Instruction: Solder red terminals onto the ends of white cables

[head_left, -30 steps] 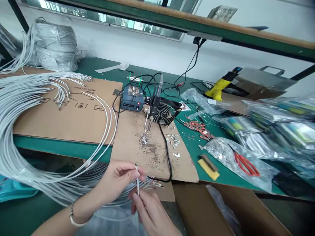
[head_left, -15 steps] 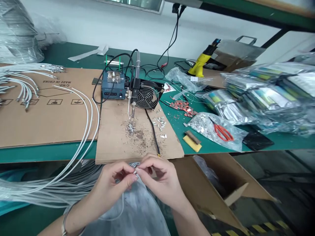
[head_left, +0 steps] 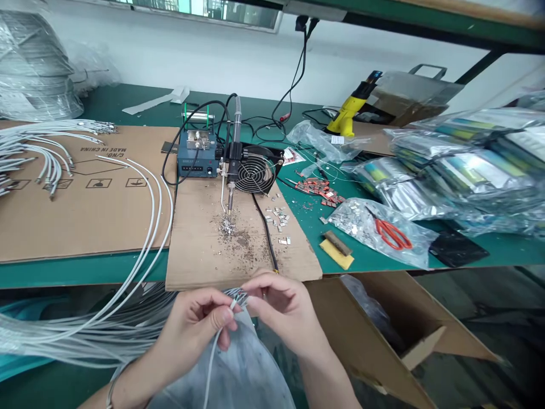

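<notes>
1 thin, white, round cable is pinched between thumb and fingers of the bare left hand, its long axis slanted up and slightly rightward, its tip pointed toward a flat brown cardboard sheet. The bare right hand is held just beside the tip; whether anything is pinched there cannot be told.

Free cardboard beyond left hand, debris, soldering iron, black cable rightward
</notes>
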`<action>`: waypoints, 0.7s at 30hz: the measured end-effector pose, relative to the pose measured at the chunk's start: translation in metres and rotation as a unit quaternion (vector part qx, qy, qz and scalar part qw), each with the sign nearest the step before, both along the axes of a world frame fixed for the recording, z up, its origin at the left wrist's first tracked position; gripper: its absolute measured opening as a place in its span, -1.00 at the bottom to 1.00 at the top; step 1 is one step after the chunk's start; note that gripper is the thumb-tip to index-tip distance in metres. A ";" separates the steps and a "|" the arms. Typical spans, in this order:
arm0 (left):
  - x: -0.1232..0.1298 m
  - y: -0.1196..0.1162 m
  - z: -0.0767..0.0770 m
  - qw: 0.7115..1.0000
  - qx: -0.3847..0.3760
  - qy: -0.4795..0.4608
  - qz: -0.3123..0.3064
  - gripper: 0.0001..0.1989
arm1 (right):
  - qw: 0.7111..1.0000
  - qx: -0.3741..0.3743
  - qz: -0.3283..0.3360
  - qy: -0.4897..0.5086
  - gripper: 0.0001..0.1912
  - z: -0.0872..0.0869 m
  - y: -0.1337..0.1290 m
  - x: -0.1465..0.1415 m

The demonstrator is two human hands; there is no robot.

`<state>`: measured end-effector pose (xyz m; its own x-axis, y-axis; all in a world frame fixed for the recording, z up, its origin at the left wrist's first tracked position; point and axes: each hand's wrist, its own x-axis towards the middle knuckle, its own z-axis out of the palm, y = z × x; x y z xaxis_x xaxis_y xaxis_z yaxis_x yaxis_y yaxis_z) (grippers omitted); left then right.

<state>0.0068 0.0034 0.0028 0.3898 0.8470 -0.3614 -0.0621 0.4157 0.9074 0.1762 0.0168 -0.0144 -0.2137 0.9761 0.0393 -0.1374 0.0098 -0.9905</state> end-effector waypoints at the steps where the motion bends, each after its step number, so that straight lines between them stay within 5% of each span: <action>1: 0.000 0.000 0.000 1.000 0.001 0.000 -0.010 -0.65 | 0.999 0.020 0.022 -0.027 -0.89 0.002 -0.001 0.001; 7: -0.001 0.000 0.003 0.996 0.026 0.042 -0.079 -0.58 | 0.988 0.094 0.078 -0.089 -0.96 0.017 0.003 0.003; 12: -0.005 0.000 0.003 0.991 -0.038 -0.036 -0.119 -0.61 | 0.981 0.130 0.134 -0.057 -0.81 0.015 0.005 0.009; 21: -0.005 0.000 0.002 0.986 -0.042 -0.045 -0.154 -0.63 | 0.985 0.124 0.122 0.004 -0.73 0.007 0.001 0.004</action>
